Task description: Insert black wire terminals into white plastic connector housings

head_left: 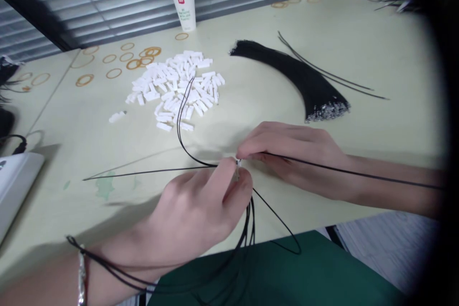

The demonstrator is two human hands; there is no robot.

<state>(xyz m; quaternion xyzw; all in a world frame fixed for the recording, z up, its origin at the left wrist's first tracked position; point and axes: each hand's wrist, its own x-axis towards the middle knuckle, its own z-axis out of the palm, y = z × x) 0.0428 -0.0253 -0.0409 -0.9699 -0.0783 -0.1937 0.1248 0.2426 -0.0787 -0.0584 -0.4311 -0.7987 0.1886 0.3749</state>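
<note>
My left hand point(197, 205) pinches a small white connector housing point(237, 170) between thumb and forefinger, mostly hidden by the fingertips. Several thin black wires point(247, 222) run out from under this hand, some looping down past the table edge and back over the wrist, others reaching left and up across the table. My right hand point(297, 158) is closed on one black wire point(344, 170), its fingertips right at the top of the housing. That wire trails right along the forearm. Whether its tip is inside the housing I cannot tell.
Beyond my hands lies a pile of white connector housings point(172, 81). A thick bundle of black wires point(294, 69) with metal ends lies right of it. Rubber bands point(134, 63), a paper cup point(184, 7) and a white device point(19, 177) are around. Dark green cloth point(287, 277) shows below the edge.
</note>
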